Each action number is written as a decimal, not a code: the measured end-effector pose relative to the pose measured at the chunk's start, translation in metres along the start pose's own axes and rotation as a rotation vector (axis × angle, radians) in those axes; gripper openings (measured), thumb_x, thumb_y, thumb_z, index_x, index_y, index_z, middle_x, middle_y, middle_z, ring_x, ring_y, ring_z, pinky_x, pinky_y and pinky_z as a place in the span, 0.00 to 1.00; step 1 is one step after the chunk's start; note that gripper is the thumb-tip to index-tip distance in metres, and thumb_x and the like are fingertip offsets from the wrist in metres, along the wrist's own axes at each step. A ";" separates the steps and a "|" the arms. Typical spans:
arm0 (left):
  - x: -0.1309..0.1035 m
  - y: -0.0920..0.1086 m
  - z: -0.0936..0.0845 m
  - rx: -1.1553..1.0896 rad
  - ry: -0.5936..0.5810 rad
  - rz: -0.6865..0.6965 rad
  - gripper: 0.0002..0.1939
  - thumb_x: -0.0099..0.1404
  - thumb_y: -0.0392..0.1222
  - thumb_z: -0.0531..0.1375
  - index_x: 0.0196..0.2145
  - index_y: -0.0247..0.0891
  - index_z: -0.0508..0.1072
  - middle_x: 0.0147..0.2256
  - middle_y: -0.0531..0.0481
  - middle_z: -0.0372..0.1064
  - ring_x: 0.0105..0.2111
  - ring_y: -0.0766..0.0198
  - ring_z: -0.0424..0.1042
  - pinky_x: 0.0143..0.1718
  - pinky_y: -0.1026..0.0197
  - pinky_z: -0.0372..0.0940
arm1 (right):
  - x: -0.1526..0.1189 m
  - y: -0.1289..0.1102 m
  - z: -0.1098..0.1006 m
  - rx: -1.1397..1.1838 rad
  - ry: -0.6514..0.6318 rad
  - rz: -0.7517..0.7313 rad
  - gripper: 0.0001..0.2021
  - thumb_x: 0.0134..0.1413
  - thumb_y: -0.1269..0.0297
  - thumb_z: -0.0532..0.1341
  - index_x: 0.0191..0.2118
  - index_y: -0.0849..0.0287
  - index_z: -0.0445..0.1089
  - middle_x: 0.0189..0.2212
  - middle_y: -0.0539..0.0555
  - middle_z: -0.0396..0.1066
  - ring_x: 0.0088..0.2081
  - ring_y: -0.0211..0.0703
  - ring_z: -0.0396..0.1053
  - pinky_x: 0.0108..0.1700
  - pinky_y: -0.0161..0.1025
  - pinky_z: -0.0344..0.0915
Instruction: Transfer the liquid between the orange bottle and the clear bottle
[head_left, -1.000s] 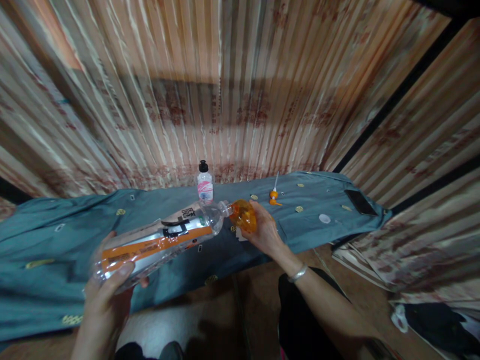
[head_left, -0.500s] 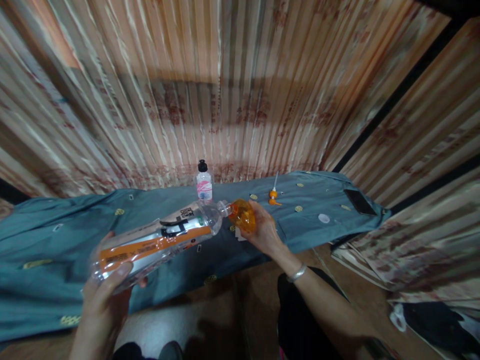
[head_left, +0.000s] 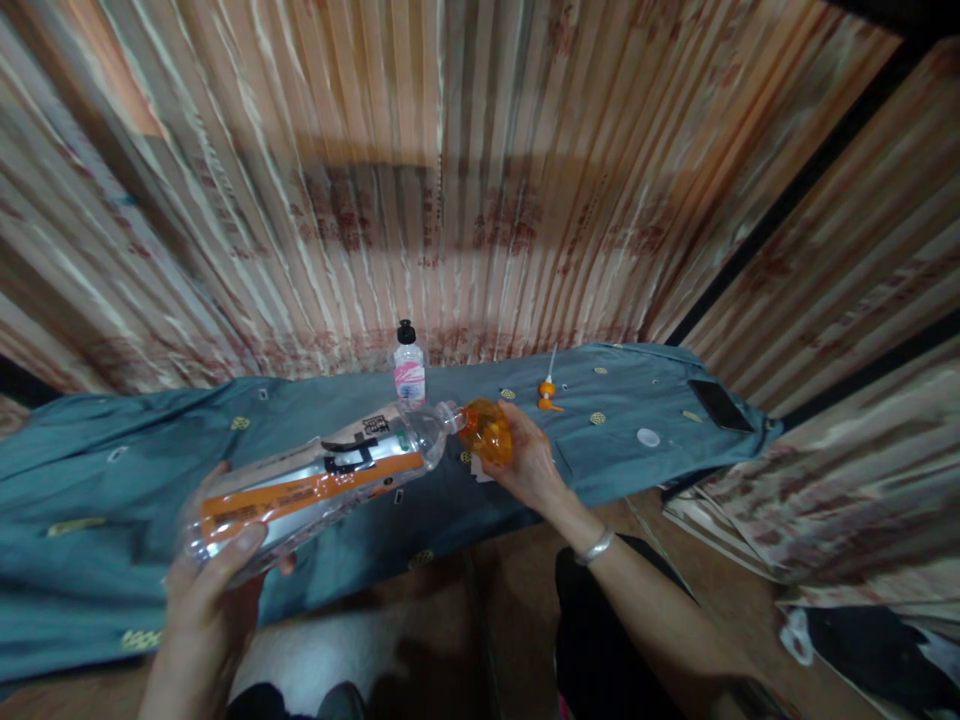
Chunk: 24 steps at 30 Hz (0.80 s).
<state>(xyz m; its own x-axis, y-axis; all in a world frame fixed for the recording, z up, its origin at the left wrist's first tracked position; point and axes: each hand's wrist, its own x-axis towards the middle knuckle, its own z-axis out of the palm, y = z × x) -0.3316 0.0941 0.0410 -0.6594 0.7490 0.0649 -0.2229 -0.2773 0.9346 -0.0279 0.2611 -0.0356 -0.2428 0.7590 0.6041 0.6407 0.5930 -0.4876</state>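
Observation:
My left hand [head_left: 225, 575] is wrapped round the base of a large clear plastic bottle [head_left: 315, 480] with an orange and silver label. The bottle lies tilted, its neck pointing right and slightly up. Its mouth meets the neck of a small orange see-through bottle [head_left: 487, 432], which my right hand [head_left: 529, 465] grips from the right. Whether any liquid passes between them is too small to tell. Behind the large bottle stands a small clear bottle [head_left: 409, 375] with a black cap and pink label. An orange pump head [head_left: 547, 393] with a clear tube lies further right.
A blue-green cloth [head_left: 637, 370] covers the long surface. On its right part lie a dark phone [head_left: 720, 404] and a white round disc [head_left: 648, 437]. Pleated curtains [head_left: 480, 200] hang behind, and a dark bundle [head_left: 870, 650] is on the floor at right.

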 end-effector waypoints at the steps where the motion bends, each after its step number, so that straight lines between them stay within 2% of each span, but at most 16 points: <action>1: 0.000 0.000 0.000 0.002 0.007 0.002 0.42 0.43 0.46 0.81 0.58 0.48 0.81 0.43 0.51 0.80 0.24 0.65 0.71 0.16 0.65 0.69 | 0.000 0.000 0.000 0.000 -0.002 0.001 0.46 0.44 0.68 0.75 0.71 0.61 0.62 0.64 0.68 0.75 0.66 0.65 0.73 0.69 0.64 0.72; 5: 0.000 0.000 0.002 -0.002 0.029 0.010 0.40 0.42 0.46 0.81 0.55 0.48 0.82 0.43 0.52 0.79 0.24 0.63 0.73 0.15 0.65 0.68 | 0.000 0.000 0.000 -0.003 -0.013 0.025 0.46 0.45 0.68 0.74 0.72 0.56 0.62 0.64 0.66 0.75 0.67 0.64 0.73 0.69 0.63 0.71; 18: 0.002 -0.001 -0.002 -0.005 0.005 0.000 0.40 0.44 0.43 0.80 0.57 0.48 0.81 0.45 0.50 0.81 0.24 0.64 0.73 0.17 0.65 0.67 | -0.001 0.002 0.001 -0.031 0.000 0.007 0.46 0.44 0.68 0.74 0.71 0.60 0.62 0.64 0.68 0.75 0.66 0.66 0.73 0.69 0.63 0.71; 24: 0.003 -0.001 0.000 -0.006 0.003 0.013 0.41 0.43 0.42 0.80 0.57 0.47 0.81 0.47 0.49 0.80 0.24 0.65 0.72 0.16 0.65 0.68 | 0.000 0.000 -0.002 -0.020 -0.031 0.014 0.46 0.46 0.67 0.74 0.72 0.57 0.61 0.64 0.65 0.75 0.67 0.64 0.73 0.69 0.63 0.70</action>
<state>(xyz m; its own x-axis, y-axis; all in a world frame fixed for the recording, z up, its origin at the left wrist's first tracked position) -0.3335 0.0959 0.0405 -0.6643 0.7436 0.0756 -0.2187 -0.2902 0.9316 -0.0264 0.2611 -0.0343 -0.2560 0.7751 0.5776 0.6584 0.5773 -0.4829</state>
